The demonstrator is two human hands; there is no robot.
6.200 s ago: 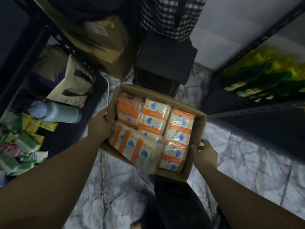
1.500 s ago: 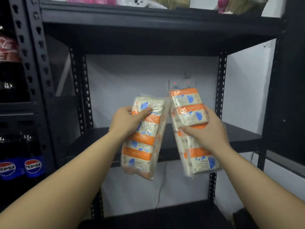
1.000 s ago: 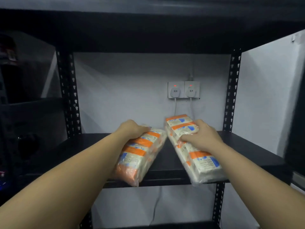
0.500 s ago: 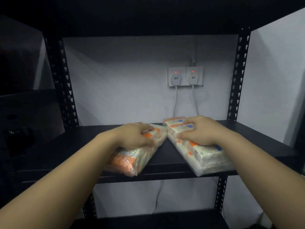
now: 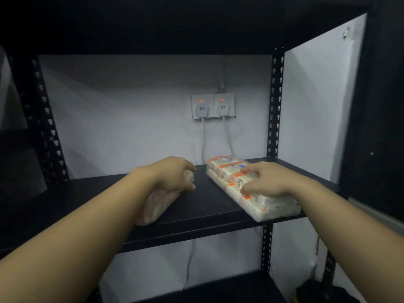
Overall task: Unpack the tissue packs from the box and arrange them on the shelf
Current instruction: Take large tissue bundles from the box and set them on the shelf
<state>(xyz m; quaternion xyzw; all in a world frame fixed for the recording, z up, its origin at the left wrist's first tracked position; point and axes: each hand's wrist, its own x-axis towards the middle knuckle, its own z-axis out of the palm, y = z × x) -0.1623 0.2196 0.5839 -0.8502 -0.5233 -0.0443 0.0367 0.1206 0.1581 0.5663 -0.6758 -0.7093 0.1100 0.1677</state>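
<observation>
Gripping tissue packs [image 5: 251, 189], both hands [image 5: 265, 180]

two tissue packs [image 5: 251, 189], two hands [image 5: 265, 181], two sockets [image 5: 213, 105]

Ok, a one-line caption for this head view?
Both hands, left and right, set tissue packs on a black shelf below two wall sockets.

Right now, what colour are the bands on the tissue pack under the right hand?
Orange bands on a whitish wrapper, seen on the tissue pack in the head view.
</observation>
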